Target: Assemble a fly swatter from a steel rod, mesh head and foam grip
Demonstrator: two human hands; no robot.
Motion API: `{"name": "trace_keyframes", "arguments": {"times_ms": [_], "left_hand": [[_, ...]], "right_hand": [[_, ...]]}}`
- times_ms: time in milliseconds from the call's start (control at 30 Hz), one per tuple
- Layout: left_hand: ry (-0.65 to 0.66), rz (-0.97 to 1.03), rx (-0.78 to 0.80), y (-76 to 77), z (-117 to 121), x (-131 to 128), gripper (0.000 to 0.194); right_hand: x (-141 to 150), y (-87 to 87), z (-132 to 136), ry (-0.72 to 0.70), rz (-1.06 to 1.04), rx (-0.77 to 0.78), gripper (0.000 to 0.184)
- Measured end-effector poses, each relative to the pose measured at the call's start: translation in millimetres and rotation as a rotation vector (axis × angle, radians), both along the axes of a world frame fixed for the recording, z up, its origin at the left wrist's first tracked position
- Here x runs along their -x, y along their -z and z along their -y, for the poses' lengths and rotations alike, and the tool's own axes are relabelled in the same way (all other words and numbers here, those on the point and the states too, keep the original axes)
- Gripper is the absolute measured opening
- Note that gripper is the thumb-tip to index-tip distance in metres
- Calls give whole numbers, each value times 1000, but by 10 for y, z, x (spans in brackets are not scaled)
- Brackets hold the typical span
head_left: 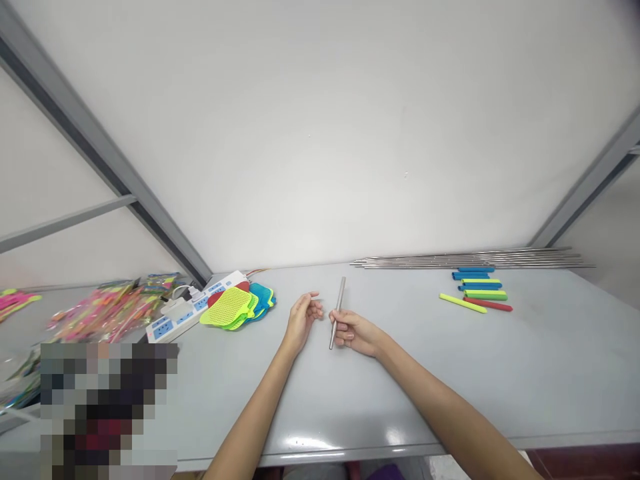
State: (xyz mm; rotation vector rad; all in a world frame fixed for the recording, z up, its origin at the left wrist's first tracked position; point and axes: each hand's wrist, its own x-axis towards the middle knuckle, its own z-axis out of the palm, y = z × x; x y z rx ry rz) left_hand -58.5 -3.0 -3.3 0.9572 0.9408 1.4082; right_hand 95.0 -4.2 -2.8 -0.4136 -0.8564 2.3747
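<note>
My right hand is closed around a short silver metal rod, which stands tilted over the middle of the table. Just left of it, my left hand is held with its fingers loosely curled and apart, nothing in it and not touching the rod. Beyond my left hand lies a pile of perforated plastic fly swatter heads, with yellow-green ones on top, blue ones at the right and a red one partly covered. Several coloured plastic tubes in blue, green, yellow and red lie off to the right.
Long thin metal rods lie along the wall at the back right. A white power strip with plugs runs beside the swatter heads. Farther left are bagged colourful items. Grey metal posts frame the table.
</note>
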Motion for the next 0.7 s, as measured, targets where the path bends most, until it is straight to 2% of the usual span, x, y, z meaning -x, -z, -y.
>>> {"name": "trace_keyframes", "arguments": {"times_ms": [267, 700], "left_hand": [[2, -100, -12, 53, -16, 8, 24], [-9, -200, 36, 44, -81, 31, 26]], "right_hand": [[8, 40, -117, 202, -82, 73, 13], [54, 105, -185, 205, -97, 29, 14]]}}
